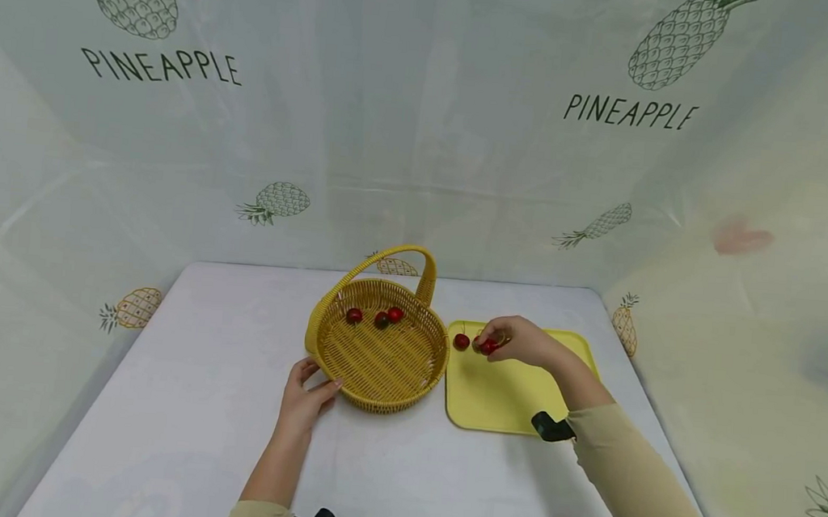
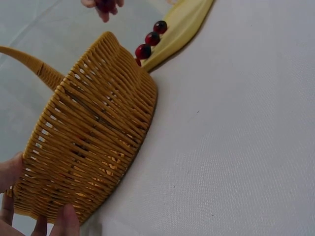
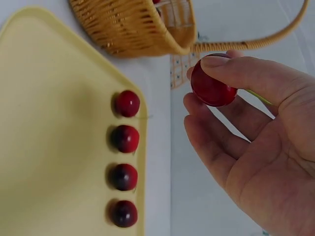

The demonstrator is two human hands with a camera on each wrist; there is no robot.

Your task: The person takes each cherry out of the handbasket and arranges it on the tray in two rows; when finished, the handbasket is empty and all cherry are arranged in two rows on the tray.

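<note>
Right hand (image 3: 256, 147) fingers (image 3: 236, 71) pinch a glossy, round, dark-red cherry (image 3: 211, 88); left hand (image 1: 304, 400) fingers lie straight against the basket (image 1: 377, 353).

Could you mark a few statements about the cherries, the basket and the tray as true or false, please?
1. The right hand pinches a cherry. True.
2. The basket is empty. False: three cherries lie in it.
3. The left hand touches the basket's rim. True.
4. The tray is blue. False: it is yellow.
5. Four cherries lie in a row on the tray. True.
</note>
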